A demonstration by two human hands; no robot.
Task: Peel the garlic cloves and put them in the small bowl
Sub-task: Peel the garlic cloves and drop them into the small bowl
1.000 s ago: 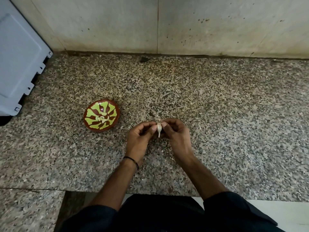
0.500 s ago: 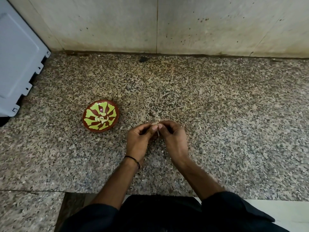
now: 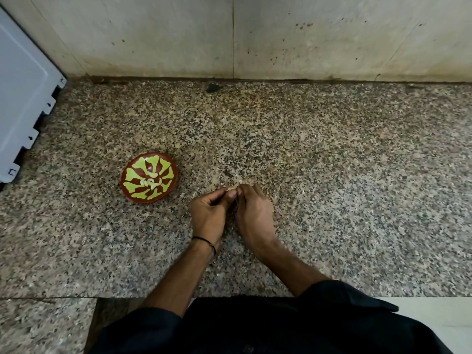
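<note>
My left hand and my right hand meet fingertip to fingertip just above the speckled granite counter. Between them they pinch a garlic clove, of which only a pale sliver shows above the fingertips. To the left of my hands stands the small bowl, red-brown with a green-yellow petal pattern. Several peeled pale cloves lie in its middle.
A white appliance panel stands at the far left on the counter. A stained tiled wall closes the back. Small bits of garlic skin lie on the granite just beyond my fingers. The counter's front edge runs below my forearms.
The clove, plainly visible between my fingertips a second ago, is now mostly hidden as both hands closed over it and sank toward the counter.
</note>
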